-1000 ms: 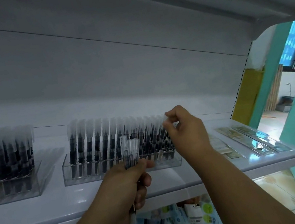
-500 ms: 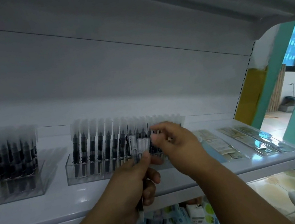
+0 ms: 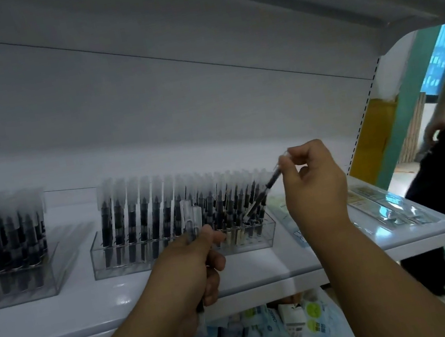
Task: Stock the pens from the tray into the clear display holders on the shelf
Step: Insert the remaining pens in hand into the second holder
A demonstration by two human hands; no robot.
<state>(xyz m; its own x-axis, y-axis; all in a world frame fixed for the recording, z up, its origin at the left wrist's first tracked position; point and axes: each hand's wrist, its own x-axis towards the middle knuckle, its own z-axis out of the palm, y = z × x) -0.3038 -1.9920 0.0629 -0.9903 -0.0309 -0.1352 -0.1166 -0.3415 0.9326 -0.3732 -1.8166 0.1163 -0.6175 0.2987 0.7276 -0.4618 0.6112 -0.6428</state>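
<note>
a: head view, what's on the white shelf [image 3: 264, 275]?
b: two clear holders [image 3: 182, 248], full of dark pens.
a: the hands?
b: left hand [image 3: 194, 265] grips a bundle of pens [image 3: 191, 218]; right hand [image 3: 315, 184] pinches one pen [image 3: 264, 192] tilted over the holder's right end.
a: the room?
b: teal wall [image 3: 409, 105], someone standing on the right.

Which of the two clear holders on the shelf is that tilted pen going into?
The middle clear plastic holder, at its right end. The right hand pinches the black pen there; the left-edge holder is away from both hands.

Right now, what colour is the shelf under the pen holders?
White, seen in the head view: the shelf.
</note>
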